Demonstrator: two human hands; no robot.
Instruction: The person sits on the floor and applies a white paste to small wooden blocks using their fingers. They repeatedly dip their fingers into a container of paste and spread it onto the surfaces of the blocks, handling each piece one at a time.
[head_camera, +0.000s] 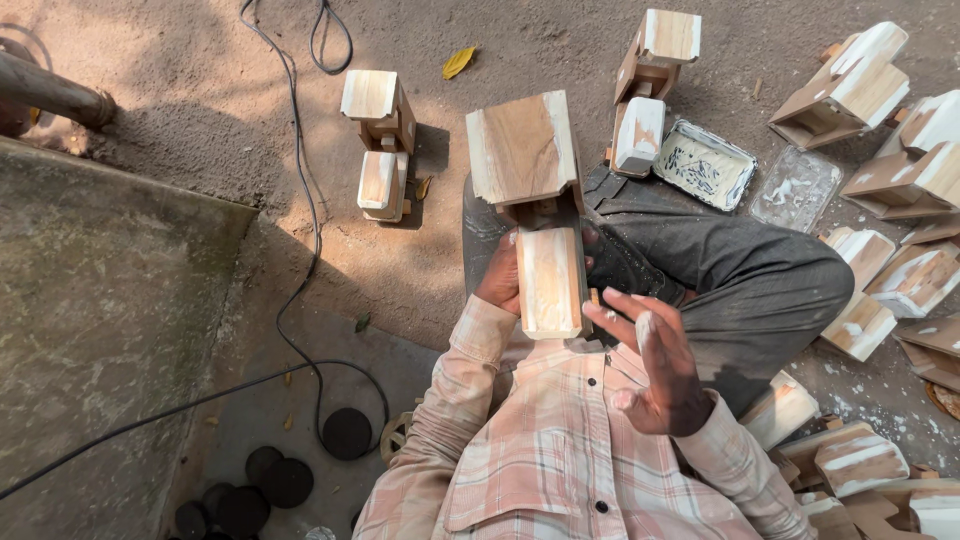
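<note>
right hand (655, 365): fingers (612, 318) spread and loose, holding nothing, a white smear of filler on the pads and palm, the tips just beside the lower block of the wooden piece (530, 215). left hand (500, 272): fingers wrapped round the left side of the lower block, closed firmly on it (only the back of the hand and part of the thumb show, so how deep the grip goes cannot be told). to do this step well, it seems best to keep the left grip steady against the lap, lay the filler on with the flat of the fingertips, press it into the grain and joints, and wipe along the length so no ridge is left.

the wooden piece stands over the person's lap, between the hands and above the dark trouser leg (730, 280). it is a pale, stepped shape: a wide top block with a brown centre and white-smeared edges, a narrow dark neck, then a long lower block coated whitish.

around it: a small tray of white filler (704, 165) on the ground near the knee, like pieces (380, 140) standing to the left and more (880, 180) heaped at right, a black cable (300, 200) across the dirt
</note>
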